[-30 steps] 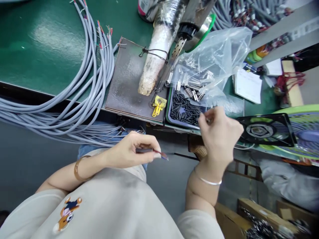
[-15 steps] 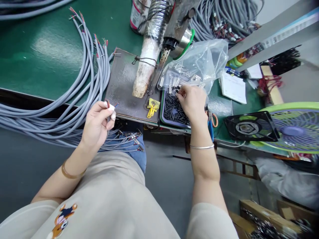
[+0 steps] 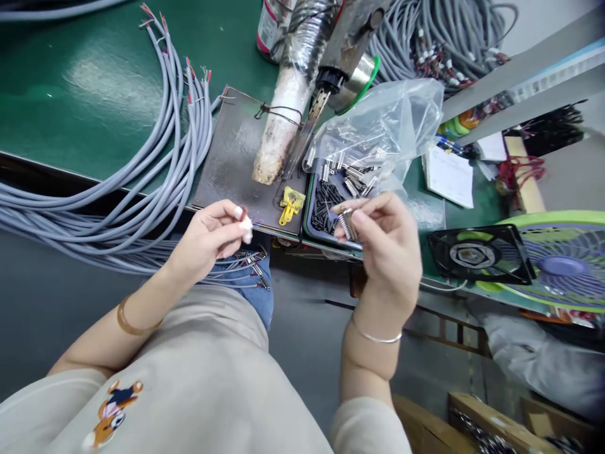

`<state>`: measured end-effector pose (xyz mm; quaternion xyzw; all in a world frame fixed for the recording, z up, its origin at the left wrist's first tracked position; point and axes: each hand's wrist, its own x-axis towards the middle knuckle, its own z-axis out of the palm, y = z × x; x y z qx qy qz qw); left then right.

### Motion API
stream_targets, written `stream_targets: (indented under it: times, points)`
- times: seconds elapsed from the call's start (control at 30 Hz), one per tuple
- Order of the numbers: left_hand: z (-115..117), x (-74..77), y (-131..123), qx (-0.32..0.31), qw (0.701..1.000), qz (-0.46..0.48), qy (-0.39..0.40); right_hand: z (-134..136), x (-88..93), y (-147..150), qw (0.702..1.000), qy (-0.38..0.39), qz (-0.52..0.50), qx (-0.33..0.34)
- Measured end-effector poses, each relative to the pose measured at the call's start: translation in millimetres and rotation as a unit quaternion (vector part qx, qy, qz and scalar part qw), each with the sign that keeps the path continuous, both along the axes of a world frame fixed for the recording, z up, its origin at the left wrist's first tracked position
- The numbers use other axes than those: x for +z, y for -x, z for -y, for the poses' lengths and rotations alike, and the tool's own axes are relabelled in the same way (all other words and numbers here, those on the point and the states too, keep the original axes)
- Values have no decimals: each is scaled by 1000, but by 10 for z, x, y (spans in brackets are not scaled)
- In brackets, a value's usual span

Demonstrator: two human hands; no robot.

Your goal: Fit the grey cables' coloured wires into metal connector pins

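My left hand [image 3: 212, 236] is closed in a pinch on the stripped end of a grey cable, held just in front of the dark metal plate [image 3: 236, 157]. My right hand [image 3: 382, 243] is raised over the tray's front edge, its fingers pinched on a small metal spring-like part [image 3: 348, 224]. Behind it lies a tray of small black sleeves [image 3: 326, 208]. A clear plastic bag [image 3: 378, 135] with several metal parts rests over the tray's far side.
Bundles of grey cables [image 3: 142, 170] drape over the green bench [image 3: 94, 82] and off its edge at the left. A wrapped soldering tool [image 3: 283, 132] lies on the plate beside a yellow clip [image 3: 290, 205]. A green fan [image 3: 543, 258] and a black fan [image 3: 477, 255] sit at the right.
My right hand has drawn back from the bag and tray with a metal part in its fingers. My left hand has moved right, toward the middle, still holding the cable end.
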<state>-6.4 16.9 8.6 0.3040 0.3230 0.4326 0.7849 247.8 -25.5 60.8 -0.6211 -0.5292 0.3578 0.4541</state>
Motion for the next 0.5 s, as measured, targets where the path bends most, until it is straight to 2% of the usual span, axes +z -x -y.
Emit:
stream_targets:
  times: [0.13,0.27,0.37,0.5]
  points:
    - [66,2,-125,-93,992,-26,-77,223,-216,396,995,3,-92,48]
    - [117,5,-147,-128,986,-45,-98,203,-453,622,992,7,-112,58]
    - [126,-20,-135,-118,987,-41,-97,168,-512,721,994,-16,-101,43]
    - [89,-74,-131,-42,996,-34,-68,206,-508,817,993,-91,-69,-29]
